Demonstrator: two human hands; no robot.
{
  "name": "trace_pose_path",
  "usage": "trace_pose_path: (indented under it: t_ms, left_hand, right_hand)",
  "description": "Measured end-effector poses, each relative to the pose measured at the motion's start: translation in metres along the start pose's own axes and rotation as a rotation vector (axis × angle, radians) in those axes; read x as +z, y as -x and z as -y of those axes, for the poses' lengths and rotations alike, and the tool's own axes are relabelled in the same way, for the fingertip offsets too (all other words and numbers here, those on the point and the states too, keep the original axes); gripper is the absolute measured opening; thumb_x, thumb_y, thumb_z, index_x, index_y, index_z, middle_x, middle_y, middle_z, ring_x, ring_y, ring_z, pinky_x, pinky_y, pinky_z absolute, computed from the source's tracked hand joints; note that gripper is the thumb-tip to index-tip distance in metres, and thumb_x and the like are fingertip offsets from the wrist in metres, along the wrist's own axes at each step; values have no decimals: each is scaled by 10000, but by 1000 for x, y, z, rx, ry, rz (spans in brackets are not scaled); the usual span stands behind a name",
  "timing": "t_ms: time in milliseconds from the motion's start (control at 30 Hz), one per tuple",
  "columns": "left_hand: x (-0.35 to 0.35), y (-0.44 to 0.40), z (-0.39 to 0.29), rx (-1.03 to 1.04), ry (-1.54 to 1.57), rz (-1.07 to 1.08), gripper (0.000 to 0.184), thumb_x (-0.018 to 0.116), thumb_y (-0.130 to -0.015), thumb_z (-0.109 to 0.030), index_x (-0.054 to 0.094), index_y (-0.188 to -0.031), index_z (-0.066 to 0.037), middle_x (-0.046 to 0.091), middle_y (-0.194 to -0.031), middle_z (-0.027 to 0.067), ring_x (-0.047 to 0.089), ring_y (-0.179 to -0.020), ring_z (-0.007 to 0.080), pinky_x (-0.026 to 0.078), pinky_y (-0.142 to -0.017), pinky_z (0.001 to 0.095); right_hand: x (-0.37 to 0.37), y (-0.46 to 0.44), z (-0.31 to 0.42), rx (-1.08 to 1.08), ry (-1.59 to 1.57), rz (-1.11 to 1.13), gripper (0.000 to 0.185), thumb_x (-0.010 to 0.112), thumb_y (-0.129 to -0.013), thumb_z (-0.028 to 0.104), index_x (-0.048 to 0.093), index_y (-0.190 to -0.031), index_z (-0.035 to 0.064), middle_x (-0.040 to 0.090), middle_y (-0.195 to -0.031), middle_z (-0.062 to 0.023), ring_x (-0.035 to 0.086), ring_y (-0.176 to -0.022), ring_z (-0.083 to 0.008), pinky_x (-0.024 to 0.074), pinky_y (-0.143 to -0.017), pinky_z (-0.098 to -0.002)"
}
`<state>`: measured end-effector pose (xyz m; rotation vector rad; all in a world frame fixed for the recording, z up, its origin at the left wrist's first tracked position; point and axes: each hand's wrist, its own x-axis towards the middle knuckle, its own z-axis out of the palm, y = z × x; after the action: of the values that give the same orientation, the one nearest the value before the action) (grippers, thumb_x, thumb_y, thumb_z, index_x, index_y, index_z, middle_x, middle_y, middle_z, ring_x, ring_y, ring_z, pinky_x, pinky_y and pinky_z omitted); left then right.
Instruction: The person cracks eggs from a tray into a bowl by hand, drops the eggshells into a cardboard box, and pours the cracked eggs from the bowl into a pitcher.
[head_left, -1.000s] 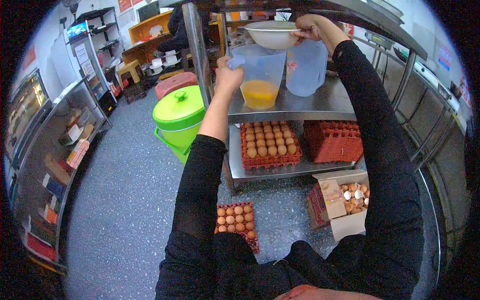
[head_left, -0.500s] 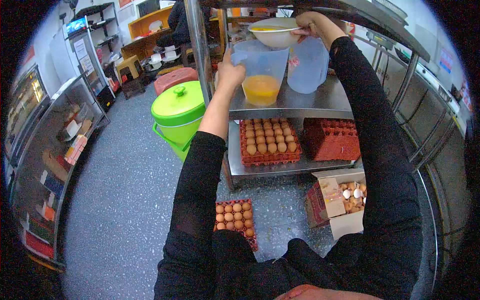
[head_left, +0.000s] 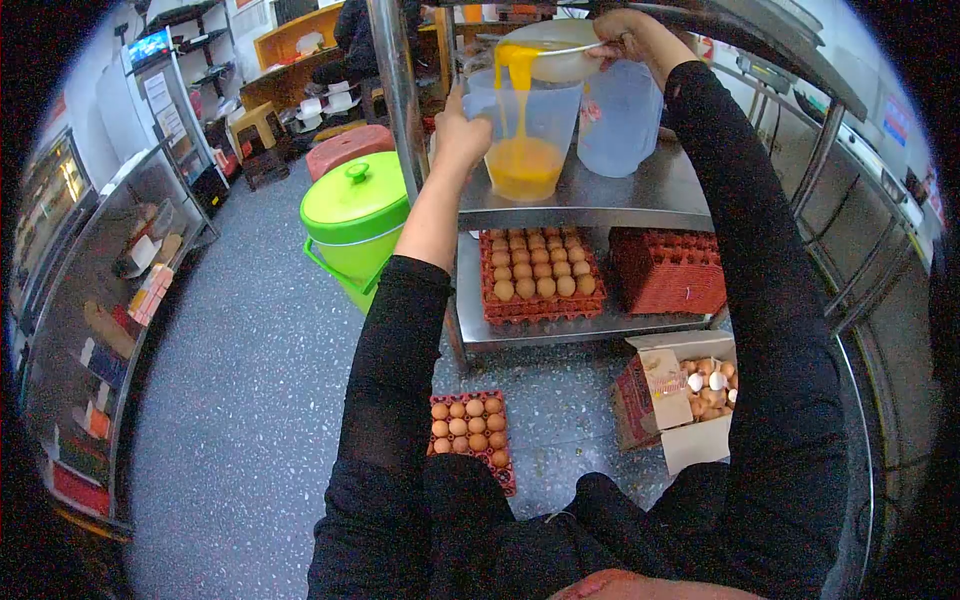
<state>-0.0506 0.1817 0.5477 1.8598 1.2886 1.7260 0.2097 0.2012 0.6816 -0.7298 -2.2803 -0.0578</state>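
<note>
My right hand (head_left: 630, 38) grips the rim of a white bowl (head_left: 572, 66), tipped to the left over a translucent plastic pitcher (head_left: 550, 118). Yellow beaten egg (head_left: 522, 165) runs from the bowl's lip in a stream and pools in the bottom of the pitcher. My left hand (head_left: 463, 138) is closed at the pitcher's left side, where its handle would be; the fingers partly hide that spot. Right beside it, a second translucent pitcher (head_left: 618, 125) stands on the same metal shelf (head_left: 640, 205).
Egg trays (head_left: 540, 270) and stacked red trays (head_left: 665, 270) occupy the lower shelf. On the floor are another egg tray (head_left: 470, 430), a carton of eggshells (head_left: 655, 390) and a green lidded bucket (head_left: 355, 215). A metal post (head_left: 395, 110) rises left of my left hand. A person (head_left: 360, 40) is behind.
The bowl in my right hand has tipped further left, and egg now streams from it into the pitcher. My left hand stays at the pitcher's side.
</note>
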Motion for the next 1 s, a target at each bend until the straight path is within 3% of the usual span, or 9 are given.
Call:
trace_pose_path:
  t_ms: [67, 100, 233, 300, 433, 500, 533, 600, 1000]
  left_hand:
    - [0, 1, -1, -32, -13, 4, 601, 505, -648, -158, 359, -1218, -34, 484, -1083, 251, 488, -1004, 340, 383, -849, 364]
    - [0, 1, -2, -62, -27, 8, 603, 503, -648, -153, 355, -1220, -32, 481, -1086, 252, 486, -1009, 338, 380, -853, 360]
    - [-1, 0, -3, -73, -41, 17, 558, 512, -684, -140, 369, -1216, -50, 496, -1106, 193, 488, -1019, 278, 371, -864, 319]
    - [0, -2, 0, -52, 13, 23, 561, 512, -686, -133, 366, -1222, -60, 499, -1107, 184, 488, -1021, 263, 369, -865, 312]
    - [-3, 3, -8, -93, 55, 29, 563, 514, -688, -130, 362, -1225, -58, 503, -1105, 175, 492, -1014, 252, 370, -862, 306]
    - [-4, 4, -9, -67, 33, 37, 586, 507, -667, -109, 342, -1217, 5, 478, -1091, 258, 483, -1024, 313, 377, -860, 333]
    - [-4, 4, -9, -67, 34, 39, 586, 507, -667, -109, 342, -1217, 5, 478, -1091, 258, 483, -1024, 313, 377, -860, 333]
    - [-4, 4, -9, -11, 75, 29, 567, 506, -669, -99, 354, -1201, 24, 475, -1083, 269, 490, -1009, 324, 382, -855, 331]
    - [7, -1, 15, -64, -102, 43, 835, 522, -642, -240, 68, -1297, 7, 297, -1212, 320, 363, -1106, 401, 297, -937, 389]
  right_hand:
    - [5, 6, 19, 22, -150, -63, 199, 613, -710, 189, 484, -673, 42, 435, -623, -76, 484, -610, -226, 447, -620, -345]
    - [7, 7, 21, 259, -630, -84, 228, 619, -712, 214, 482, -665, 38, 416, -605, -70, 477, -591, -217, 442, -606, -335]
    - [5, -2, 10, 290, -793, -194, 206, 599, -705, 182, 476, -652, 25, 450, -634, -104, 474, -578, -255, 411, -559, -345]
    - [-5, -25, -23, -377, 914, 163, 167, 587, -672, 147, 475, -632, 30, 473, -633, -122, 469, -585, -294, 390, -538, -361]
    - [-8, -21, -36, -507, 705, -114, 195, 618, -624, 178, 483, -579, 45, 504, -619, -133, 462, -585, -337, 387, -526, -369]
    - [-7, -37, -59, -256, 1008, 103, 204, 670, -564, 215, 525, -543, 72, 533, -622, -140, 504, -618, -333, 416, -566, -371]
    - [-7, -39, -59, -254, 1009, 104, 204, 670, -564, 215, 525, -543, 72, 533, -622, -140, 504, -618, -333, 416, -566, -371]
    - [-2, -53, -49, -118, 1265, 441, 183, 716, -530, 246, 603, -589, 114, 588, -727, -135, 553, -692, -311, 449, -642, -363]
    - [51, -80, -3, 299, 1287, 552, 207, 656, -606, 208, 612, -730, 47, 598, -845, -149, 584, -767, -282, 461, -679, -360]
